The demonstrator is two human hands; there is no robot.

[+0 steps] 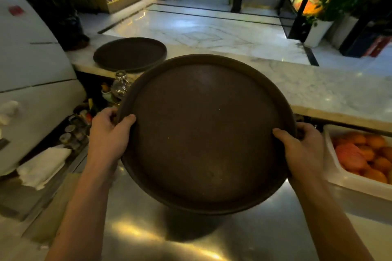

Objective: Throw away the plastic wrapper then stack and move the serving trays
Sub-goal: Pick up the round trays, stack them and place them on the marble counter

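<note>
A large round brown serving tray [203, 133] hangs in the air above the steel worktop, tilted a little toward me. My left hand [108, 133] grips its left rim with the thumb on top. My right hand [303, 150] grips the right rim the same way. Whether more trays sit under it I cannot tell. A second round brown tray [129, 54] lies flat on the marble counter [318, 87], beyond and to the left of the held one. No plastic wrapper is in sight.
A steel worktop [244, 235] lies below the held tray. A white tub of oranges [364, 159] stands at right. Folded white cloth [42, 167], small jars [72, 133] and a glass bottle [121, 86] crowd the left. A big white appliance [27, 70] stands far left.
</note>
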